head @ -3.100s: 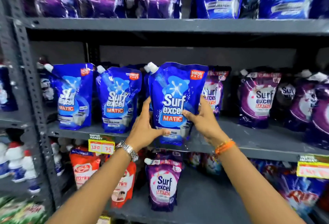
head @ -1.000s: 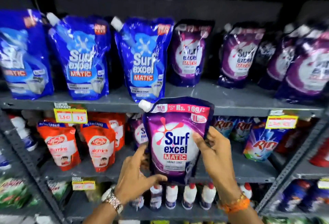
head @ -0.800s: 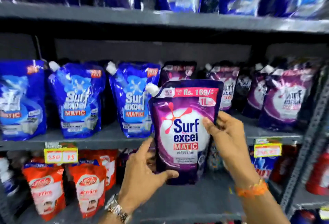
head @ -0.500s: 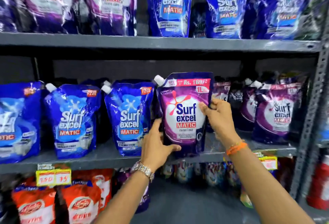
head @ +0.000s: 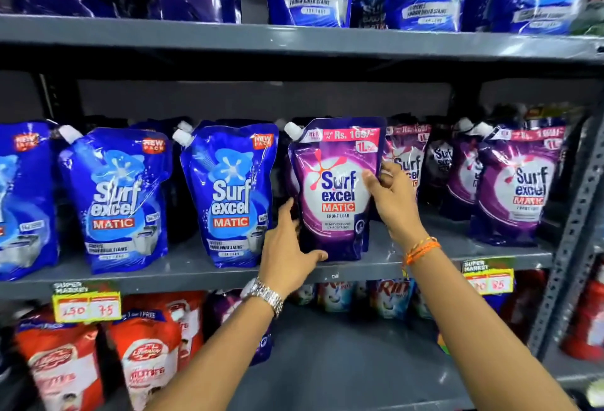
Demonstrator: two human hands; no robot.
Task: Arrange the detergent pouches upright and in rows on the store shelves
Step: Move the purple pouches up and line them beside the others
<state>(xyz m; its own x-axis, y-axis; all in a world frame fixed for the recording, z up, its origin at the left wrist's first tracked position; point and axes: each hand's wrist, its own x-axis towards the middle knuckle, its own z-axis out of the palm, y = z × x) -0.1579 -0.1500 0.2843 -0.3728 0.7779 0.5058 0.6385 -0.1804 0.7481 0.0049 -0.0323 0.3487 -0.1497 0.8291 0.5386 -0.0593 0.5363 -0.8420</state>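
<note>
A purple Surf Excel Matic pouch (head: pixel 333 188) stands upright on the grey middle shelf (head: pixel 183 271), its white spout at the top left. My left hand (head: pixel 287 253) cups its lower left corner, thumb under the base. My right hand (head: pixel 392 198) grips its right edge at mid height. To its left stand blue Surf Excel pouches (head: pixel 228 194) in a row, with another (head: pixel 114 198) further left. To its right stand more purple pouches (head: pixel 519 181), one partly hidden behind my right hand.
The upper shelf (head: pixel 294 41) carries purple and blue pouches. Below, red Lifebuoy pouches (head: pixel 147 355) stand at left and Rin packs (head: pixel 392 296) sit at the back. Yellow price tags (head: pixel 86 306) hang on the shelf edge. A perforated grey upright (head: pixel 575 230) bounds the right.
I lifted the purple pouch from the lower shelf level up to the middle shelf and set its base down beside the blue pouches. Both hands stayed on it.
</note>
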